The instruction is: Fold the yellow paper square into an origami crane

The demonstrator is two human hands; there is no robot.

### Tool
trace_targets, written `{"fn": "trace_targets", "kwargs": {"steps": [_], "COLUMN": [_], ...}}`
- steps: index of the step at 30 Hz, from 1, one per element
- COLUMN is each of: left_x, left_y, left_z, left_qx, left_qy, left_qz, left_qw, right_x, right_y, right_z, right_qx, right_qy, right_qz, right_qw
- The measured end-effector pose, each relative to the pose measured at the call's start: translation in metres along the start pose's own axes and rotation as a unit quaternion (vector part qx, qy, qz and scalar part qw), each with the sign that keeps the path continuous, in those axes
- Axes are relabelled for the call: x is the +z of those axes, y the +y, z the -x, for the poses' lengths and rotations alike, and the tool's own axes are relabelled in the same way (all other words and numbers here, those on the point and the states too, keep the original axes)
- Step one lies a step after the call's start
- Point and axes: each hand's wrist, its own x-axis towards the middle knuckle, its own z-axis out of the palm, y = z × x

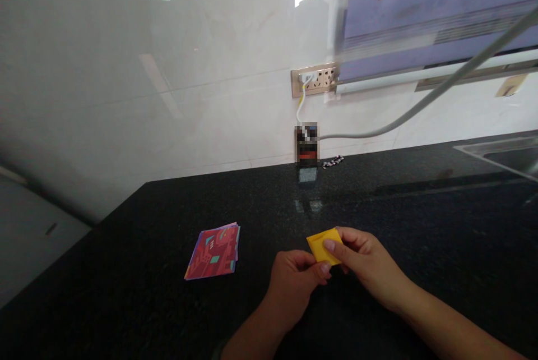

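A small folded piece of yellow paper point(318, 243) is held between both hands above the dark countertop. My left hand point(295, 278) pinches its lower left edge between thumb and fingers. On the other side, my right hand point(362, 256) grips it with the thumb lying flat across its face and the fingers behind. Left of the hands lies a stack of patterned square paper sheets point(214, 253), the top one red and pink with teal shapes. The fingers behind the yellow paper are partly hidden.
The black speckled countertop point(260, 203) meets a pale tiled wall point(210, 96). A blurred small box point(307, 147) stands against the wall, with a beaded strand point(333, 162) beside it. A white cable runs up to a socket point(314, 81). A sink edge point(496, 153) shows at right.
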Motion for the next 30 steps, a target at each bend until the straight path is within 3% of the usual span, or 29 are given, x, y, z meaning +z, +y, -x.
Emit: {"fn": "trace_targets", "kwargs": {"steps": [7, 21, 27, 30], "left_x": [0.0019, -0.0008, -0.0036, -0.0051], "left_y": [0.0037, 0.0023, 0.0002, 0.0008], "left_z": [0.0013, 0.0024, 0.0025, 0.0027], "left_qx": [-0.010, 0.065, 0.095, 0.107], "left_qy": [-0.001, -0.012, 0.031, 0.023], "left_qz": [0.006, -0.047, -0.092, -0.101], "left_qw": [1.000, 0.997, 0.991, 0.989], "right_x": [0.0000, 0.0008, -0.0002, -0.0003], "right_y": [0.0026, 0.0010, 0.0036, 0.0038], "right_z": [-0.0017, -0.0013, -0.0016, -0.0014], "right_qx": [0.000, 0.001, -0.012, -0.014], "right_qy": [0.006, 0.000, -0.009, -0.009], "right_qz": [0.001, 0.030, 0.048, 0.054], "right_qw": [1.000, 1.000, 0.999, 0.998]}}
